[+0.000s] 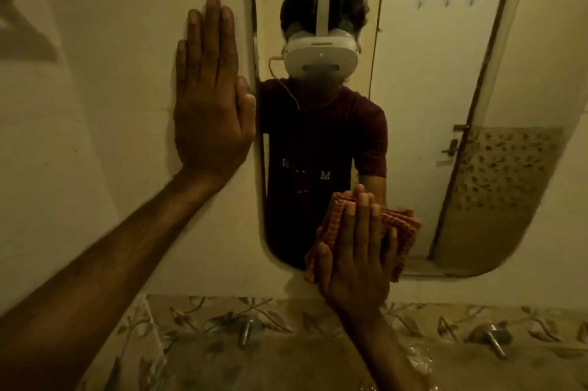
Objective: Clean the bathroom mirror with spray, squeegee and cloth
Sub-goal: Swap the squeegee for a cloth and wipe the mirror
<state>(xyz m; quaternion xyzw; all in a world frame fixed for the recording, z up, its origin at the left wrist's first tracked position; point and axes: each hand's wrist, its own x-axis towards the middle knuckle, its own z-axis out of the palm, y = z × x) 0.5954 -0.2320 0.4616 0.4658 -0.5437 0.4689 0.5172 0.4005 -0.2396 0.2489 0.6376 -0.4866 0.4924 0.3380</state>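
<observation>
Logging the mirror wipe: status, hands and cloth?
Left hand flat on wall beside mirror. Right hand presses cloth low on mirror. Nothing in the way.

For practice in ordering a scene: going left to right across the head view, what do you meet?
Cream plaster wall → left hand flat on it → left edge of the rounded mirror → right hand pressing an orange ribbed cloth to the glass → white door reflected in the mirror.

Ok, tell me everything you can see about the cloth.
The cloth is orange-red with a ribbed, waffle-like weave, bunched into a pad. It lies flat against the lower part of the mirror, near its bottom edge, pressed there by the right hand with straight fingers. Its folds stick out on both sides of the hand. Whether it is wet cannot be told.
</observation>
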